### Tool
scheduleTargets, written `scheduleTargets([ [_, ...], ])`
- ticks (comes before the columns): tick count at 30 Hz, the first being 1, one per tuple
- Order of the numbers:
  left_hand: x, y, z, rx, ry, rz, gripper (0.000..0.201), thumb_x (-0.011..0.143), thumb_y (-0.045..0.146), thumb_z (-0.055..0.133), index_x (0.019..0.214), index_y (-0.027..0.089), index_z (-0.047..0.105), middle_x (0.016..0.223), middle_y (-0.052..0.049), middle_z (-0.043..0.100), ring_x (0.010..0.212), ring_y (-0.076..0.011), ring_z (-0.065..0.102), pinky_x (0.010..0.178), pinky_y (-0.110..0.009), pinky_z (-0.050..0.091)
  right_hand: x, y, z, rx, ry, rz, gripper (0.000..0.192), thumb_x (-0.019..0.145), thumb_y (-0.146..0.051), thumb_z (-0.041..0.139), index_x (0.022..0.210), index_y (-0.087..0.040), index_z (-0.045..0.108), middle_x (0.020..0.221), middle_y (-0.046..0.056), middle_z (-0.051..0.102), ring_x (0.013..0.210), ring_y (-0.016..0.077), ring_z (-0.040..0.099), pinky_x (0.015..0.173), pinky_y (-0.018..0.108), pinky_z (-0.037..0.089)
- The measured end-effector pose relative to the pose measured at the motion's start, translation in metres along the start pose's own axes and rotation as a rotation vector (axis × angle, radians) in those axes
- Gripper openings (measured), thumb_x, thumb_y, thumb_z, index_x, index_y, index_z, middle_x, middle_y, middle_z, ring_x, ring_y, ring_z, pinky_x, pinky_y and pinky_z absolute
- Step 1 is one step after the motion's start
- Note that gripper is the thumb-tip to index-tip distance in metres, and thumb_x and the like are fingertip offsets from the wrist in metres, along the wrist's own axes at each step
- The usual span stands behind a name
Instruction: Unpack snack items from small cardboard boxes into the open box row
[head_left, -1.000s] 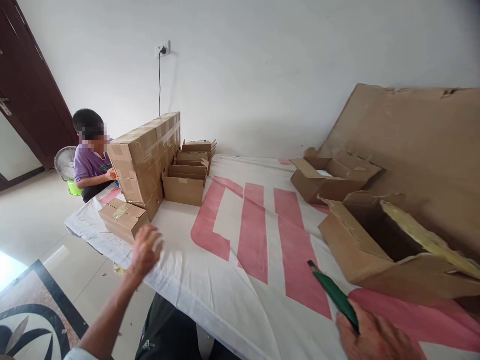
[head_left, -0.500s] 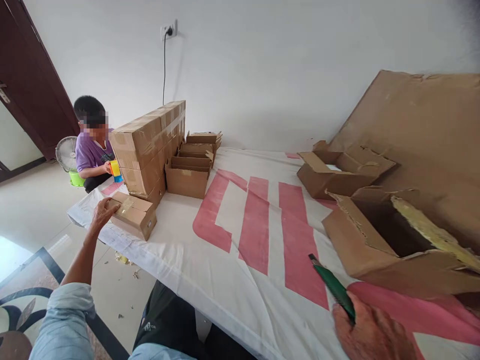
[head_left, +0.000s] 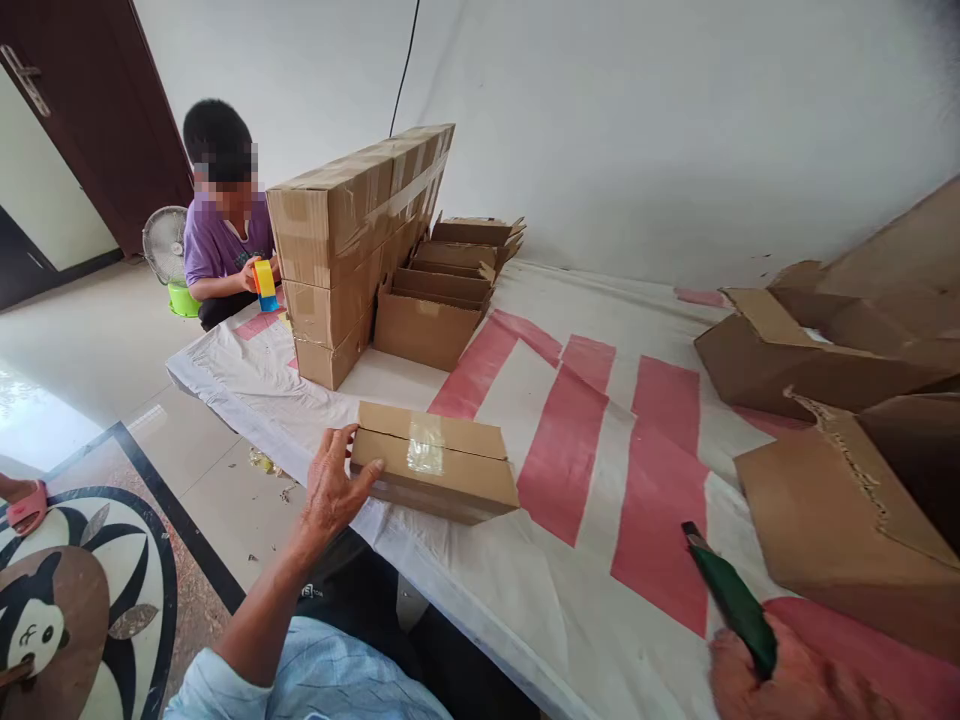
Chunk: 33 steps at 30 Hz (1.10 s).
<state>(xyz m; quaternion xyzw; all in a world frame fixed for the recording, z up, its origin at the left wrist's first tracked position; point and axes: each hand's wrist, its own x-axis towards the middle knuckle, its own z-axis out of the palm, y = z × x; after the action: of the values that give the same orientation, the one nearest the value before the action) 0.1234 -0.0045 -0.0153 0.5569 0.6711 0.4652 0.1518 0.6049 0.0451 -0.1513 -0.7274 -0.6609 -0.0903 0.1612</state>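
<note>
My left hand (head_left: pixel 337 482) grips the near left end of a closed cardboard box (head_left: pixel 450 465), thumb on top and fingers at its end. A strip of clear tape (head_left: pixel 426 443) crosses the box's top seam. The box lies near the front edge of the cloth-covered table (head_left: pixel 465 560). At the lower right, my right hand (head_left: pixel 787 665) is wrapped round a green utility knife (head_left: pixel 731 600), its tip pointing up and left over the cloth. Part of the right hand is cut off by the frame's bottom edge.
Sealed boxes (head_left: pixel 352 235) form a stacked wall at the left, with open boxes (head_left: pixel 427 325) beside it. Two more open boxes, one far (head_left: pixel 795 365) and one near (head_left: pixel 832 510), stand at the right. Across the table, a person (head_left: pixel 225 225) in purple holds a colourful object (head_left: pixel 265 285).
The closed box has come right and nearer, away from the stack, with my left hand on it. The view has turned left. My right hand still holds the knife.
</note>
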Motion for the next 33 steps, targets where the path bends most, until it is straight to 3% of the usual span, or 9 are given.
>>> scheduleTargets([
  [5, 0.009, 0.001, 0.011, -0.107, -0.027, -0.041, 0.043, 0.093, 0.031, 0.074, 0.134, 0.026, 0.065, 0.128, -0.009, 0.068, 0.111, -0.0258, 0.069, 0.092, -0.041, 0.059, -0.003, 0.000, 0.001, -0.023, -0.014, 0.040, 0.075, 0.103, -0.049, 0.023, 0.127, -0.002, 0.076, 0.071, 0.018, 0.060, 0.081, 0.0455, 0.065, 0.072, 0.051, 0.047],
  [11, 0.020, -0.008, 0.002, -0.240, -0.081, -0.079, 0.043, 0.092, 0.035, 0.074, 0.134, 0.026, 0.069, 0.133, -0.011, 0.069, 0.113, -0.0260, 0.070, 0.083, -0.035, 0.059, 0.000, -0.001, -0.001, 0.001, -0.044, 0.036, 0.072, 0.101, -0.047, 0.029, 0.128, 0.002, 0.073, 0.083, 0.022, 0.066, 0.088, 0.0436, 0.065, 0.084, 0.052, 0.050],
  [15, 0.031, -0.018, -0.004, -0.322, -0.115, -0.097, 0.045, 0.091, 0.040, 0.076, 0.133, 0.025, 0.072, 0.135, -0.012, 0.070, 0.111, -0.0256, 0.071, 0.079, -0.033, 0.059, 0.001, -0.004, 0.001, 0.057, 0.008, 0.047, 0.064, 0.101, -0.043, 0.035, 0.130, 0.002, 0.071, 0.089, 0.024, 0.068, 0.093, 0.0425, 0.065, 0.089, 0.052, 0.049],
  [26, 0.051, -0.019, -0.006, -0.379, -0.160, -0.090, 0.050, 0.079, 0.039, 0.082, 0.126, 0.022, 0.077, 0.132, -0.012, 0.073, 0.110, -0.0265, 0.072, 0.076, -0.032, 0.064, 0.005, 0.001, 0.010, 0.083, 0.058, -0.031, 0.061, 0.101, -0.039, 0.035, 0.126, 0.002, 0.071, 0.085, 0.024, 0.070, 0.090, 0.0445, 0.066, 0.088, 0.055, 0.049],
  [33, 0.059, -0.019, -0.007, -0.417, -0.147, -0.129, 0.043, 0.076, 0.041, 0.083, 0.115, 0.022, 0.081, 0.124, -0.011, 0.080, 0.107, -0.0276, 0.076, 0.078, -0.034, 0.064, 0.008, -0.004, 0.005, 0.173, 0.096, -0.024, 0.051, 0.096, -0.039, 0.043, 0.124, -0.008, 0.073, 0.083, 0.019, 0.068, 0.084, 0.0425, 0.064, 0.084, 0.054, 0.049],
])
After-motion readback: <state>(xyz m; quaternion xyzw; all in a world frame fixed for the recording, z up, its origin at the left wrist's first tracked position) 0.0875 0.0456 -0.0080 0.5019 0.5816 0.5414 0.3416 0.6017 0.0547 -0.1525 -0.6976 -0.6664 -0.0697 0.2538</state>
